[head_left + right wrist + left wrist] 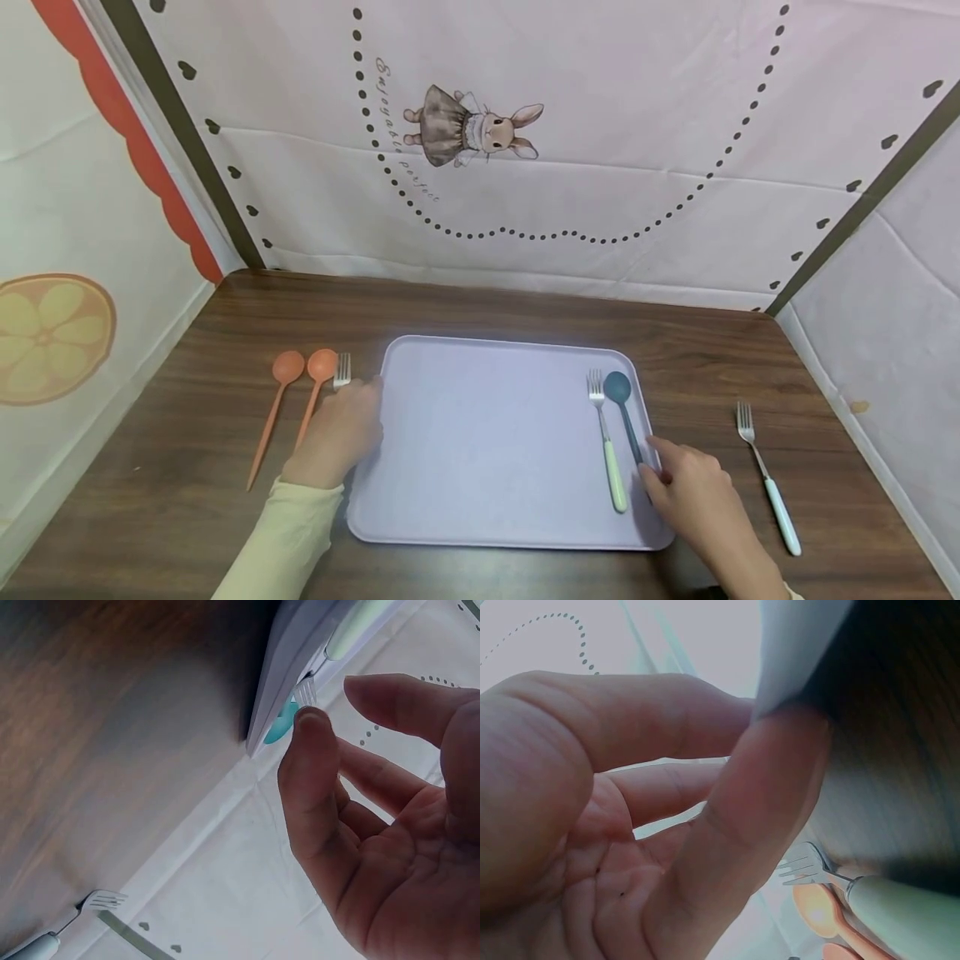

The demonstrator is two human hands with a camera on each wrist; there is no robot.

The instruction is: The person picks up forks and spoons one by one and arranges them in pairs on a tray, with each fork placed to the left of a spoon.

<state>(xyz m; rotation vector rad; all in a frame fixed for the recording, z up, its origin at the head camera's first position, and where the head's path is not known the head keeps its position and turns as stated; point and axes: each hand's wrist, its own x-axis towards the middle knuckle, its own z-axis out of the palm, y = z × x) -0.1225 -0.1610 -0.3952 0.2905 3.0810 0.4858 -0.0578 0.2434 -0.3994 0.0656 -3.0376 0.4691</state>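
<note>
A pale lavender tray point(480, 442) lies on the wooden table, its left rim pinched between the thumb and a finger of my left hand point(337, 429). In the left wrist view the tray's edge point(799, 652) enters between those fingertips. My right hand point(697, 492) is at the tray's right rim, thumb and index finger apart with nothing between them in the right wrist view. On the tray's right side lie a fork with a light green handle point(614, 475) and a dark teal spoon point(618, 388); the spoon's handle end is hidden by the right hand.
Left of the tray lie two orange spoons point(288, 367) and a fork point(342, 371), partly covered by the left hand. Another fork with a pale handle point(782, 515) lies to the right. Printed white cloth point(600, 150) stands behind and beside the table.
</note>
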